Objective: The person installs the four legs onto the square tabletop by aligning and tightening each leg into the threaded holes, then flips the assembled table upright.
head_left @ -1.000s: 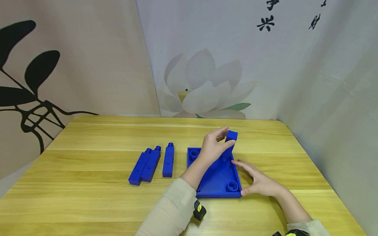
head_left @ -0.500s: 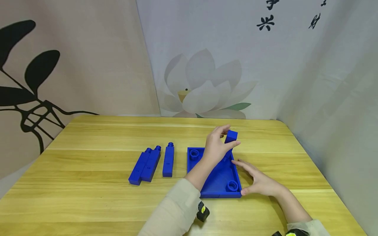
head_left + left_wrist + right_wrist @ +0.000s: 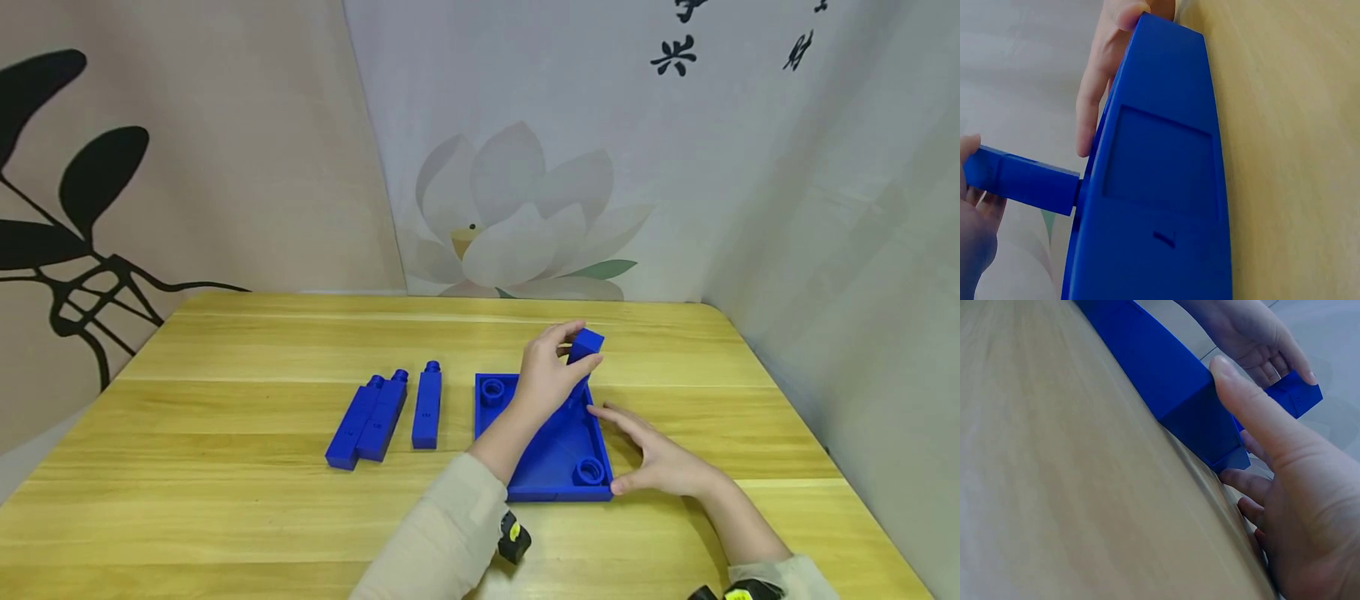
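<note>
At the side of the wooden table (image 3: 225, 517) closest to the person are two pale sleeves, the right sleeve (image 3: 798, 577) and the left sleeve (image 3: 435, 533), and by each one is a small black box with a yellow spot, the left box (image 3: 514, 540) and the right box (image 3: 752, 590). A bit farther in, the right hand (image 3: 663, 458) is spread wide, with its thumb touching the near right corner of a flat blue tray (image 3: 555, 458) and a fingertip at the tray's right edge. The tray lies on the table, a little nearer the right edge than the left. A round blue ring (image 3: 589, 472) sits inside its near right corner. Toward the table's left edge lie three blue posts with round knobs pointing at the far edge: the first post (image 3: 354, 425) and the second post (image 3: 383, 417) touch side by side, and the third post (image 3: 427, 408) lies alone, just beside the tray. Another ring (image 3: 492, 392) sits in the tray's far left corner. The left hand (image 3: 546, 375) reaches over the tray and pinches a standing blue post (image 3: 587, 342) at the far right corner; I cannot tell how deep its end goes. Behind the table's far edge hangs cloth with a pale flower (image 3: 517, 217), black leaves (image 3: 105, 175) and black writing (image 3: 672, 56).
</note>
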### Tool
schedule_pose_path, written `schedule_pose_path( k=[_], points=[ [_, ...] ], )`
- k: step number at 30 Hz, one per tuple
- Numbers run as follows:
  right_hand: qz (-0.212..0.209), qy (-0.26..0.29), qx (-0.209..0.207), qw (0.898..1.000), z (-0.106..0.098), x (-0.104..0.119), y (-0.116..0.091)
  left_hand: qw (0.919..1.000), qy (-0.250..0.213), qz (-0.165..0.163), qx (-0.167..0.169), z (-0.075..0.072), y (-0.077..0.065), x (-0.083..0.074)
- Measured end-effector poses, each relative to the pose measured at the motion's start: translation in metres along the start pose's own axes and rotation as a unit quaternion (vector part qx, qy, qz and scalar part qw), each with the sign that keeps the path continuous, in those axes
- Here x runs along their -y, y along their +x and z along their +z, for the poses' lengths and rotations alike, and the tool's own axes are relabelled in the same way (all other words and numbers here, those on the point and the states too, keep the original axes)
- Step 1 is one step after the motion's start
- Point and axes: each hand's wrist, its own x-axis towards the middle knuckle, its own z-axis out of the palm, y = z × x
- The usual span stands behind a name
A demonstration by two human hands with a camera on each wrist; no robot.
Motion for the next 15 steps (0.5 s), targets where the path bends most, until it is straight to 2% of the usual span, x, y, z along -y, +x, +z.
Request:
schedule_pose_path(
  k=[15],
  points=[
    [0.003, 0.007, 0.001, 1.0, 0.0013, 0.0012, -0.0001, 0.9981, 0.031, -0.004, 0.054, -0.0047, -0.0029, 0.0034]
  ],
)
